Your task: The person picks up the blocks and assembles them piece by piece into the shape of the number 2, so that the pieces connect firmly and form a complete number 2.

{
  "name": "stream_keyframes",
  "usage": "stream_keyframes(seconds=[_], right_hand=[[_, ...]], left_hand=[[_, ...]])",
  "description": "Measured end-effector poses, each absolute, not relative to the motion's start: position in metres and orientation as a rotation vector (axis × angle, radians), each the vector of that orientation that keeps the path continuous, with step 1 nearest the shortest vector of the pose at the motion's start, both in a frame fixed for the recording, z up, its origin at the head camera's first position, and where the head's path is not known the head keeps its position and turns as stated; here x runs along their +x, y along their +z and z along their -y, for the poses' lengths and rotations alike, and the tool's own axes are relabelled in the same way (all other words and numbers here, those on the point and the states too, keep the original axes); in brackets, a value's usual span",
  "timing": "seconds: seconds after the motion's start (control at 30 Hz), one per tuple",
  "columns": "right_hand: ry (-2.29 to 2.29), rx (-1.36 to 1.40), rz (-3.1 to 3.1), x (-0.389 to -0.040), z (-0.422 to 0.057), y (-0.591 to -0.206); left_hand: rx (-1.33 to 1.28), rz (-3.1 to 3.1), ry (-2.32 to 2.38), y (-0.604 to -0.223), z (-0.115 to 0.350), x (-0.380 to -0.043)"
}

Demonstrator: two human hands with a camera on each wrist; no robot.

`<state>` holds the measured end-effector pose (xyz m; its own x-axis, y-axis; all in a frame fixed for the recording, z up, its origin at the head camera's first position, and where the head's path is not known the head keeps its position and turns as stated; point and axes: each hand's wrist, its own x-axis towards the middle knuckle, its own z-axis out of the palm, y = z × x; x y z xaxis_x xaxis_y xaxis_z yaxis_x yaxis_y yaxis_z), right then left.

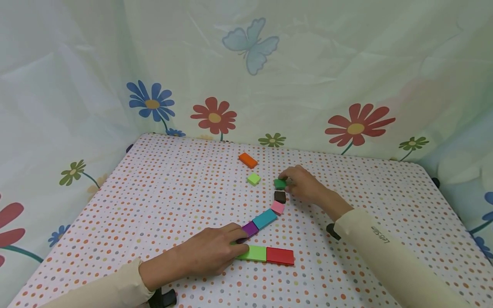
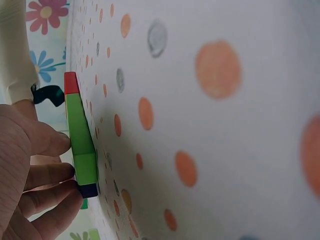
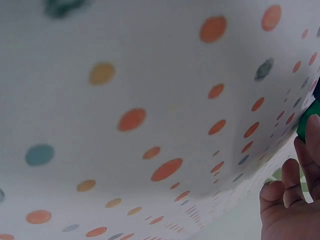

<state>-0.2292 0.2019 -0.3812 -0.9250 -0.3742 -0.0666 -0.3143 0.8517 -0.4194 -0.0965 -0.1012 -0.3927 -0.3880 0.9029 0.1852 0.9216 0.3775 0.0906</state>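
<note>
In the head view the right hand [image 1: 304, 184] pinches the small green block [image 1: 280, 184], with the brown block [image 1: 280, 197] just nearer than its fingers, while the left hand [image 1: 215, 248] grips the light green block [image 1: 256, 253] under its thumb; both blocks look light and stiff. In the left wrist view the fingertips [image 2: 70, 171] bear on the light green block's edge, a likely sound hold. In the right wrist view the green block sits at the fingertips, probably best pinched by opposite sides, its smooth faces perhaps slippery

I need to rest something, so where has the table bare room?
Free patches: left of the orange block, beyond the left hand; between the red block and right sleeve. Crowded: between both hands, along the block row.
</note>
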Motion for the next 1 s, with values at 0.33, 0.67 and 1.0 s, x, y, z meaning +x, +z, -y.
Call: stream_keyframes(seconds=[0.33, 0.67, 1.0], right_hand=[[-0.618, -0.579, -2.896, -0.2271, -0.1996, -0.3783], [-0.631, -0.638, -2.878, -0.2253, -0.1976, -0.3749], [-0.639, -0.653, -2.87, -0.2279, -0.1959, -0.3779]], left_hand=[[-1.681, 2.526, -0.256, -0.3905, 0.1012, -0.0963], [-1.681, 2.528, -0.245, -0.3905, 0.1008, -0.0961], [-1.678, 2.523, -0.259, -0.391, 0.1013, -0.0961]])
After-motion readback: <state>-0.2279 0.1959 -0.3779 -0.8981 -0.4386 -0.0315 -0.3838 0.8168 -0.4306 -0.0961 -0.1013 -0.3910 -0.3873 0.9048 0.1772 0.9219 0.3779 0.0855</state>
